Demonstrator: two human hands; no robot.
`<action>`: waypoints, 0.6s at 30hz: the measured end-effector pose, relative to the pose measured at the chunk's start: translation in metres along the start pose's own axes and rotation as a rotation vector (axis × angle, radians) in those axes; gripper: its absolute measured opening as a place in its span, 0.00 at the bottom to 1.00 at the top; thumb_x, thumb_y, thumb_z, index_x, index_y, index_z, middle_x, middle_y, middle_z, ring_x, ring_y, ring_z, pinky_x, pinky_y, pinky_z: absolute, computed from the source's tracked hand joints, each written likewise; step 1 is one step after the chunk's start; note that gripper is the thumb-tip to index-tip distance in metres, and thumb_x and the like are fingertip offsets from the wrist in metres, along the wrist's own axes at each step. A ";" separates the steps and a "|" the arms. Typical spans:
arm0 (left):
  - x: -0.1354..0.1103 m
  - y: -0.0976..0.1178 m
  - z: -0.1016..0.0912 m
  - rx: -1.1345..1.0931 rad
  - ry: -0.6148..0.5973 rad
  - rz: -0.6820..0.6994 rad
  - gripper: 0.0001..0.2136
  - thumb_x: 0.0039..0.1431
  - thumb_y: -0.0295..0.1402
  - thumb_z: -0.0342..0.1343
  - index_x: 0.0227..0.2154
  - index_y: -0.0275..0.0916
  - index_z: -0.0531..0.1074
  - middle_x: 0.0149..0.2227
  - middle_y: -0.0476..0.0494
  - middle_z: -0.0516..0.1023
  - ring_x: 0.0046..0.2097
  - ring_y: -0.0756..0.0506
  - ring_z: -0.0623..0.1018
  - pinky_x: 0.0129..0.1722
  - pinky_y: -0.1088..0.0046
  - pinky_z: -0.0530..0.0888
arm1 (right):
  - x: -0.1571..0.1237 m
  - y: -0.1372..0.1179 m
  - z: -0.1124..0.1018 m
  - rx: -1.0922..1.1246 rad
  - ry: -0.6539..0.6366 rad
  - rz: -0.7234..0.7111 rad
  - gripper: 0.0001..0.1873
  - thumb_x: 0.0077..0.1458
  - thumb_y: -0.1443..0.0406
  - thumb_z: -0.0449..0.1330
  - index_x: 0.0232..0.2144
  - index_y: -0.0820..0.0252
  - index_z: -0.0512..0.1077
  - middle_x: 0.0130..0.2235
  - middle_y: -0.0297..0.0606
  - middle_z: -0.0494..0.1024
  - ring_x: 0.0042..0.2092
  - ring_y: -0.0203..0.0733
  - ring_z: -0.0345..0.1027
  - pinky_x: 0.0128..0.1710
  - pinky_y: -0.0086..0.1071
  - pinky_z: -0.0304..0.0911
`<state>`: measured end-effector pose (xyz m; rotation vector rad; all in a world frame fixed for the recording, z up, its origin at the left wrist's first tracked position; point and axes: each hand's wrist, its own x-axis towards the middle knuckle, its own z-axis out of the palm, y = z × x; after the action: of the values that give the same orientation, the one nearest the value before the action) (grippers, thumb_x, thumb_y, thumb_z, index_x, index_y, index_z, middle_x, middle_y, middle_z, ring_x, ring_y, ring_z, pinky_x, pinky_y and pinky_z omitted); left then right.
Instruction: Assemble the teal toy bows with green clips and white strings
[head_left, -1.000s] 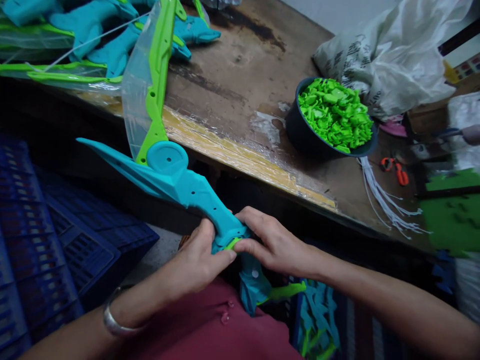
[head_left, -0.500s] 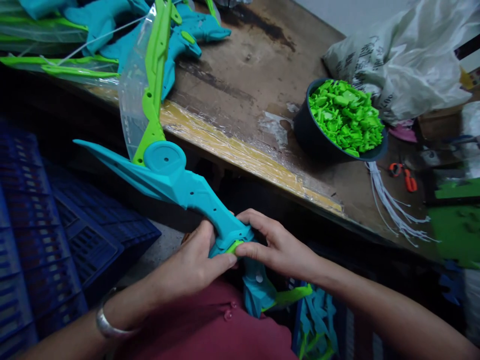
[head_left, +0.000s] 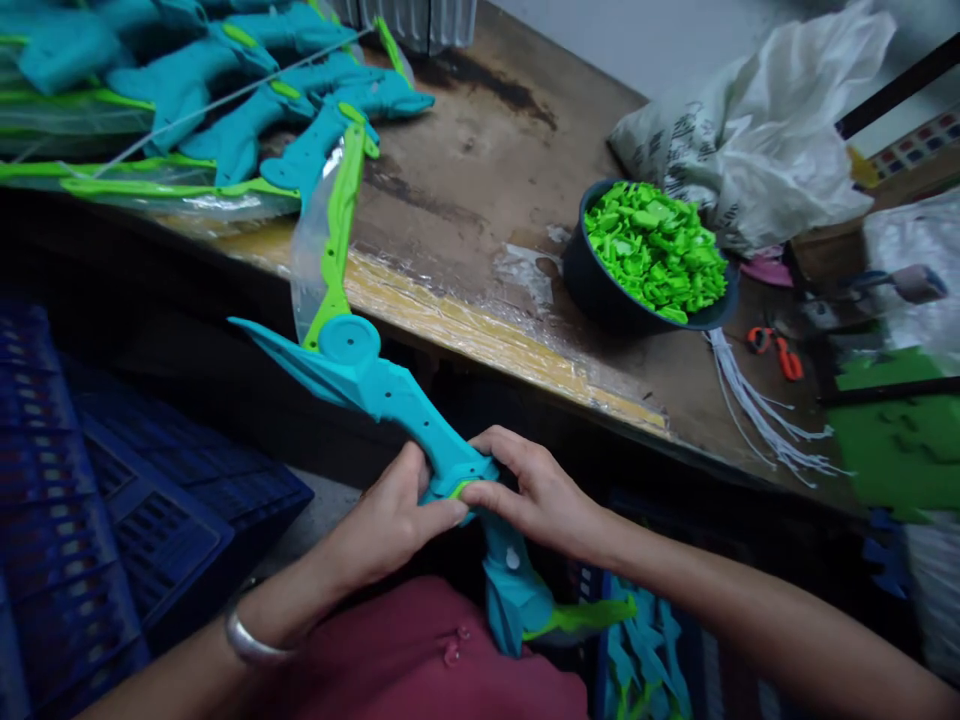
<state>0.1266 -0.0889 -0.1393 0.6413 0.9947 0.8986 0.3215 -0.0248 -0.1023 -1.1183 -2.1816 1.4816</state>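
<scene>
A teal toy bow (head_left: pixel 409 400) with lime-green limbs and a clear plastic panel is held slantwise in front of my body. My left hand (head_left: pixel 401 512) grips it from the left at mid-length, thumb on the front. From the right, my right hand (head_left: pixel 536 492) wraps its fingers over the same part, its thumb pressing near a small green piece (head_left: pixel 460 488) set in the bow. The thumbs partly cover that piece. The bow's lower end hangs by my maroon clothing, and its upper limb reaches over the table edge.
Several similar bows (head_left: pixel 247 130) lie at the table's back left. A dark basin (head_left: pixel 615 300) of small green pieces stands near a white sack (head_left: pixel 787 160). White strings (head_left: pixel 757 410) and orange-handled scissors (head_left: pixel 786 358) lie at right. Blue crates (head_left: pixel 165 520) stand at lower left.
The view has shifted, bringing more of the bows on the table into sight. The held bow's upper end appears further right and lower. Both hands keep their grip, and the thumbs cover more of the green piece.
</scene>
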 end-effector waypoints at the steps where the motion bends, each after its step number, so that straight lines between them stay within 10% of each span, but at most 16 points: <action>1: 0.002 0.001 -0.001 0.008 -0.010 0.005 0.23 0.52 0.30 0.68 0.50 0.39 0.70 0.55 0.36 0.77 0.62 0.31 0.71 0.62 0.51 0.66 | 0.001 0.004 0.002 0.043 0.030 0.020 0.20 0.61 0.51 0.63 0.46 0.58 0.73 0.43 0.39 0.74 0.45 0.42 0.69 0.45 0.36 0.65; 10: 0.004 0.005 -0.046 -0.127 -0.245 0.037 0.24 0.63 0.39 0.60 0.62 0.50 0.70 0.67 0.38 0.66 0.69 0.28 0.63 0.63 0.50 0.67 | 0.017 0.018 0.010 0.588 -0.017 0.350 0.45 0.35 0.51 0.79 0.52 0.57 0.65 0.39 0.32 0.74 0.33 0.33 0.67 0.30 0.27 0.65; 14: 0.018 0.007 -0.067 0.132 -0.315 0.160 0.23 0.53 0.43 0.68 0.52 0.46 0.79 0.62 0.36 0.72 0.67 0.25 0.63 0.64 0.47 0.64 | 0.024 0.005 -0.002 0.224 -0.205 0.271 0.32 0.42 0.48 0.75 0.42 0.61 0.75 0.31 0.30 0.73 0.31 0.34 0.66 0.28 0.26 0.60; 18: 0.028 0.001 -0.066 0.209 -0.335 0.173 0.22 0.44 0.45 0.74 0.43 0.47 0.81 0.58 0.39 0.75 0.65 0.25 0.65 0.63 0.46 0.64 | 0.048 -0.006 -0.064 -0.205 0.135 -0.106 0.15 0.60 0.53 0.64 0.35 0.59 0.78 0.34 0.34 0.79 0.36 0.37 0.72 0.37 0.28 0.65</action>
<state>0.0736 -0.0604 -0.1777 1.0316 0.7434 0.8093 0.3260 0.0514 -0.0779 -1.1108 -2.2979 1.1253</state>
